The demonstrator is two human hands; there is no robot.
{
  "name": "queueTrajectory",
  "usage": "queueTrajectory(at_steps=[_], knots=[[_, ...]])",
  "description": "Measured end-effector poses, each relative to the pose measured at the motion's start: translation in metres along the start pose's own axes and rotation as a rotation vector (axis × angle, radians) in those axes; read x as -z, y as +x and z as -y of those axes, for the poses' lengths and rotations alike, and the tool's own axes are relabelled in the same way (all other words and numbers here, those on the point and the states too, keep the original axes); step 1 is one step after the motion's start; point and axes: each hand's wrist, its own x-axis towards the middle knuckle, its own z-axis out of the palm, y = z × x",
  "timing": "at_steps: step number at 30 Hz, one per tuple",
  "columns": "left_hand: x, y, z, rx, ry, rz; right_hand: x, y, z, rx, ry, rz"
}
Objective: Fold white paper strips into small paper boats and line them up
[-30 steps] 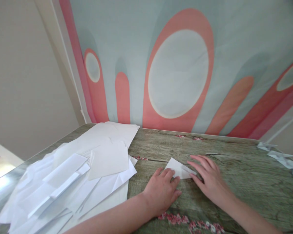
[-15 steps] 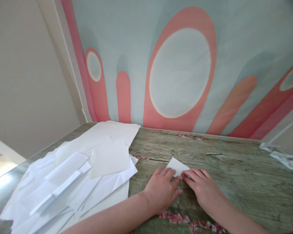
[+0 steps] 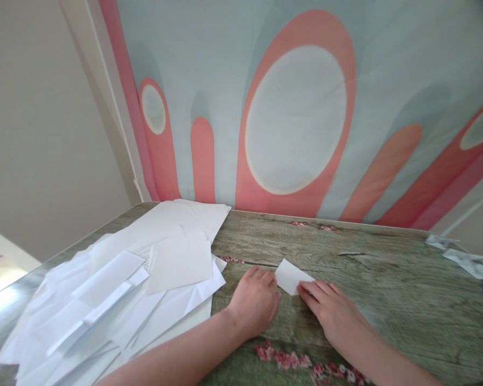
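Observation:
A small white piece of paper [image 3: 290,276] lies on the wood-patterned table between my hands. My right hand [image 3: 329,305] has its fingertips on the paper's right corner, fingers pressed together. At the paper's left edge is my left hand [image 3: 255,301], its fingers curled together and the fingertips turned down; whether something is between them is hidden.
A large loose heap of white sheets [image 3: 181,262], some folded, covers the left part of the table [image 3: 370,279]. Folded white paper pieces [image 3: 467,262] lie at the far right edge. A patterned backdrop [image 3: 221,80] rises behind the table.
My left hand has slid left off the top of the paper and its fingers have curled in, so more of the paper shows. My right hand has barely moved.

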Motion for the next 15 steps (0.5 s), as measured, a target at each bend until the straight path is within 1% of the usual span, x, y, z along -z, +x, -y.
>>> queueTrajectory(at_steps=[3, 7, 11, 15], knots=[[0.000, 0.001, 0.007, 0.039, -0.047, -0.022, -0.002, -0.001, 0.000, 0.002, -0.001, -0.004], [-0.003, 0.000, 0.011, 0.043, -0.116, -0.048, -0.005, -0.003, 0.001, -0.010, 0.029, -0.021], [-0.006, -0.001, 0.013, -0.016, -0.147, -0.052, -0.004, -0.004, 0.004, -0.044, 0.074, -0.040], [-0.004, -0.002, 0.011, -0.076, -0.121, -0.096, 0.002, -0.002, 0.005, -0.057, 0.166, -0.028]])
